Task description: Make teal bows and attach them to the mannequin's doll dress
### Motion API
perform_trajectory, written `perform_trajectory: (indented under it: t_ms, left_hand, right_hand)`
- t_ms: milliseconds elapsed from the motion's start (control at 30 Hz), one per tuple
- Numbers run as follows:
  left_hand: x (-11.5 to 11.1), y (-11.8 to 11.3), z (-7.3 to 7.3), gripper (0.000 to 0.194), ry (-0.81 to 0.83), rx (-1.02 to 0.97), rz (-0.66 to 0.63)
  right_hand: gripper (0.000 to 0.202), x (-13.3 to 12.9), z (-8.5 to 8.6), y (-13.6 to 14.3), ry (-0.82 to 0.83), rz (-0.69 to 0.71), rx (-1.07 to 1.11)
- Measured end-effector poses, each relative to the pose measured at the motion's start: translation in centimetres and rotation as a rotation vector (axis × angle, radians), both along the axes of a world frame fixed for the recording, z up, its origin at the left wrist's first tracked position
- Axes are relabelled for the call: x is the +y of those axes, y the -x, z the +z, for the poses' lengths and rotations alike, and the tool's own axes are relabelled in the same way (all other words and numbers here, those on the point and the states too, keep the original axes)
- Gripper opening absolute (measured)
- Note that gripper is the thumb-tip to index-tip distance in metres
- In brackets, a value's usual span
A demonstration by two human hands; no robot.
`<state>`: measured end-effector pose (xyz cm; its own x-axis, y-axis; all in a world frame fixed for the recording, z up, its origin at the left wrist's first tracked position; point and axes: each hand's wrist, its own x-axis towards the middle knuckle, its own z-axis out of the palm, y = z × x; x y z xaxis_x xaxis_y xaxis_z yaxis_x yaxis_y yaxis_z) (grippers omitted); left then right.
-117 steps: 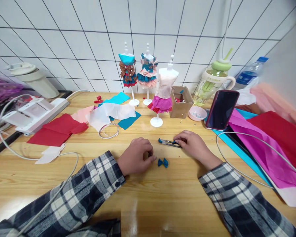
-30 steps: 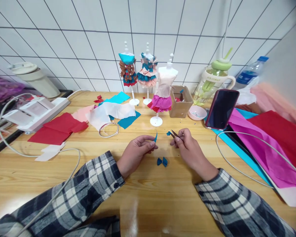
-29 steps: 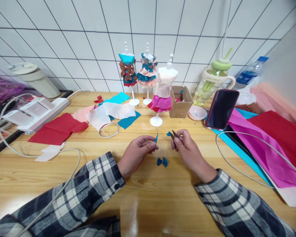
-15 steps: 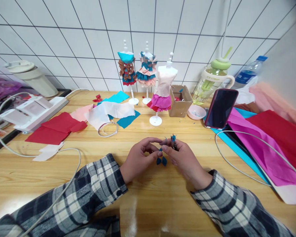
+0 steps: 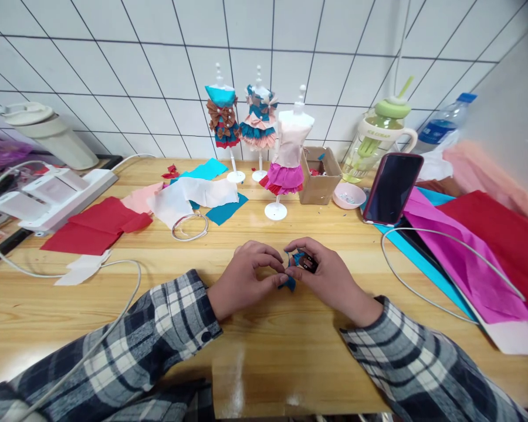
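Observation:
Over the wooden table, my left hand [image 5: 250,275] is closed in a pinch, thumb and forefinger at the edge of a small dark-blue crepe paper piece [image 5: 290,283]. My right hand [image 5: 330,278] pinches the same piece from the other side, so the fingertips of both hands nearly meet. Tucked in the curled fingers of my right hand is a small dark object [image 5: 308,262] with light spots, too small to name, with more blue paper beside it. Beyond my hands stands a white mini dress form [image 5: 295,132] wearing a pale pink top and a magenta ruffled skirt [image 5: 284,177].
Two more dressed forms [image 5: 222,117] stand by the tiled wall, near a cardboard box [image 5: 321,184] and a pink bowl [image 5: 349,197]. Red paper [image 5: 92,225] and a wire coil [image 5: 189,227] lie left. A phone [image 5: 391,187], cup [image 5: 376,140] and cable [image 5: 449,240] are right.
The blue piece between my fingertips has turned, and its two hanging tips now look like one. My right fingers have curled further, lowering the dark object. The view has shifted slightly.

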<state>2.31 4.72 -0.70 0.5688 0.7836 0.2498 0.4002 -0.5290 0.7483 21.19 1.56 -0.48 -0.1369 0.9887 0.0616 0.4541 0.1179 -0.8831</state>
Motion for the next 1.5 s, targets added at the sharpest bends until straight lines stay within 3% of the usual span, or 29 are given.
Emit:
perform_trajectory:
  t_ms: [233, 367, 500, 633, 767, 933, 1100, 1200, 1367, 1500]
  left_hand:
    - [0.2, -0.1, -0.4, 0.009, 0.109, -0.027, -0.062]
    - [0.4, 0.1, -0.6, 0.012, 0.273, -0.113, -0.023]
    - [0.5, 0.2, -0.8, 0.015, 0.317, -0.163, -0.001]
    - [0.7, 0.1, -1.0, 0.017, 0.409, -0.236, 0.045]
    - [0.9, 0.0, -1.1, 0.02, 0.566, -0.338, 0.141]
    - [1.0, -0.1, -0.9, 0.021, 0.593, -0.388, 0.164]
    - [1.0, -0.1, -0.8, 0.022, 0.605, -0.403, 0.18]
    - [1.0, -0.1, -0.9, 0.024, 0.63, -0.428, 0.199]
    - [1.0, -0.1, -0.9, 0.026, 0.653, -0.44, 0.223]
    - [1.0, -0.1, -0.9, 0.024, 0.667, -0.449, 0.229]
  right_hand:
    - [0.031, -0.1, 0.3, -0.4, 0.03, 0.039, 0.002]
    - [0.03, 0.5, -0.3, -1.5, 0.042, -0.066, 0.062]
    - [0.026, 1.2, -1.1, -2.1, 0.138, -0.077, 0.15]
    - [0.049, 1.1, -1.0, -2.0, 0.251, -0.014, 0.334]
    - [0.058, 1.1, -1.0, -2.2, 0.176, -0.075, 0.13]
    - [0.03, 1.6, -1.2, -2.6, 0.071, -0.12, -0.165]
    - [0.051, 1.3, -0.9, -2.5, 0.034, -0.073, -0.131]
    - [0.066, 1.3, -1.1, -2.5, 0.014, -0.118, -0.127]
    - [0.036, 1.4, -1.2, -2.8, 0.008, -0.123, -0.293]
    - [0.054, 1.1, -0.8, -2.4, -0.001, -0.08, -0.212]
